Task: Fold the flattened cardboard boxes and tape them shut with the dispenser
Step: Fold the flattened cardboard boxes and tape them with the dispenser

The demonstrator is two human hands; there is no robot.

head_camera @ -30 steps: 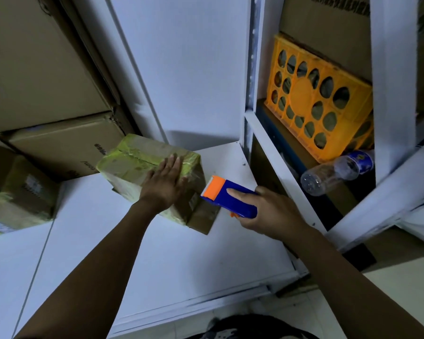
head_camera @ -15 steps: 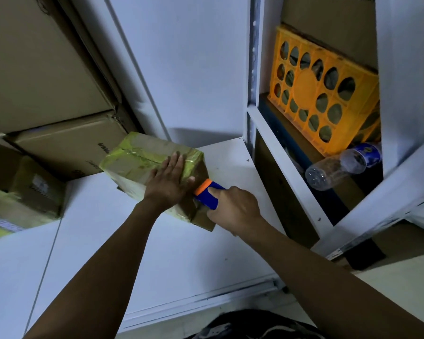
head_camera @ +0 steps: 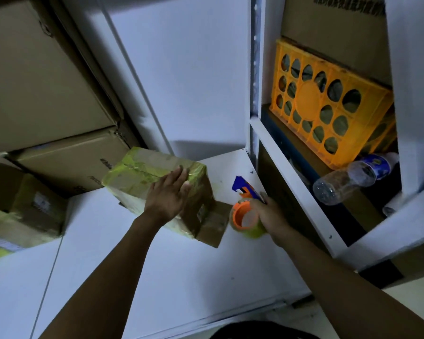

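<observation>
A small cardboard box (head_camera: 142,177) wrapped in yellowish tape lies tilted on the white table (head_camera: 171,277). My left hand (head_camera: 168,195) rests flat on its top near the right end, fingers straight. One brown flap sticks out at the box's near right corner. My right hand (head_camera: 271,216) grips the tape dispenser (head_camera: 246,211), blue with an orange core and a roll of yellow tape, just to the right of that flap and apart from the box. The dispenser's blue head points up and away.
Large cardboard boxes (head_camera: 66,162) are stacked at the back left, and a smaller taped one (head_camera: 22,211) sits at the left edge. A white shelf frame (head_camera: 291,182) on the right holds a yellow crate (head_camera: 328,104) and an empty plastic bottle (head_camera: 348,177).
My right hand pressed the dispenser against the box's right end, then pulled it off to the right and turned it so the roll faces me. The left hand stayed on the box.
</observation>
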